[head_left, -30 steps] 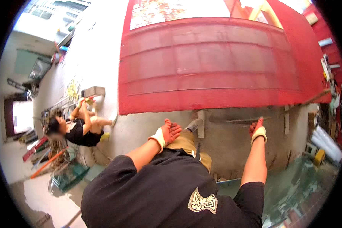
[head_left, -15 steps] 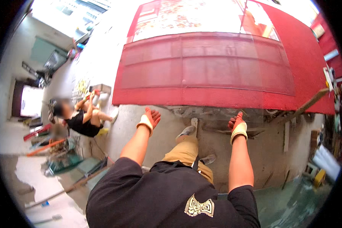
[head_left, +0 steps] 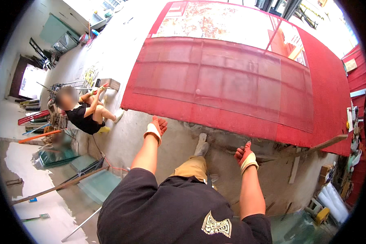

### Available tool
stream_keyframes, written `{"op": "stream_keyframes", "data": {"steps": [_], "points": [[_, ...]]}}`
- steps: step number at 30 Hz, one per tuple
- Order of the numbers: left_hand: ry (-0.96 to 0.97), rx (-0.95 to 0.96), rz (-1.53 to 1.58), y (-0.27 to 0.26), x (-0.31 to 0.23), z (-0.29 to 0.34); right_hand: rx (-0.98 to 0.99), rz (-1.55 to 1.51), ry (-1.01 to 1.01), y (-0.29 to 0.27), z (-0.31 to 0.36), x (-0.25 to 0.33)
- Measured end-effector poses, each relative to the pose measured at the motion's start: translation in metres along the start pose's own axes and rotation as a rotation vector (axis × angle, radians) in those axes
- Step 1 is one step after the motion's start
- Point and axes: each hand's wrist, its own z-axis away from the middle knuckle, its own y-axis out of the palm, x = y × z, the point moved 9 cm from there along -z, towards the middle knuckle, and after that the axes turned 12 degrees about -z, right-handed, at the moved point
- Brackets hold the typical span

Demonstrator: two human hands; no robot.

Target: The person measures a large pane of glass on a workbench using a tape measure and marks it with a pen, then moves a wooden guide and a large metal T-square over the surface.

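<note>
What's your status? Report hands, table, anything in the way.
Left hand and right hand by red table, grip unclear. Clear sheet on table. Wood strip at its near right corner.

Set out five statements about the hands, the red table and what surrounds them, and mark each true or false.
1. Both the left hand and the right hand are gloved. True.

2. The right hand lies flat on the middle of the red table. False: in the picture it is on the near side of the table's front edge, not over the middle.

3. A clear pane with reflections lies on the red table. True.

4. The co-worker stands upright at the right of the picture. False: the co-worker is low down, knees bent, at the left.

5. An orange bar shows at the left of the picture. True.
</note>
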Motion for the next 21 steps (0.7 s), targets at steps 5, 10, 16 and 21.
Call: {"op": "stream_keyframes", "data": {"steps": [5, 10, 16, 21], "points": [[0.032, -0.058, -0.086, -0.03, -0.012, -0.02, 0.006, 0.051, 0.035, 0.02, -0.009, -0.015], [0.035, -0.043, -0.141, -0.007, -0.022, -0.007, -0.016, 0.012, -0.003, 0.018, -0.021, -0.008], [-0.029, 0.054, 0.043, 0.003, -0.011, -0.003, 0.012, 0.096, -0.087, 0.029, -0.032, 0.013], [-0.057, 0.045, -0.02, -0.018, -0.007, -0.012, -0.081, 0.322, -0.023, 0.022, -0.009, 0.025]]}}
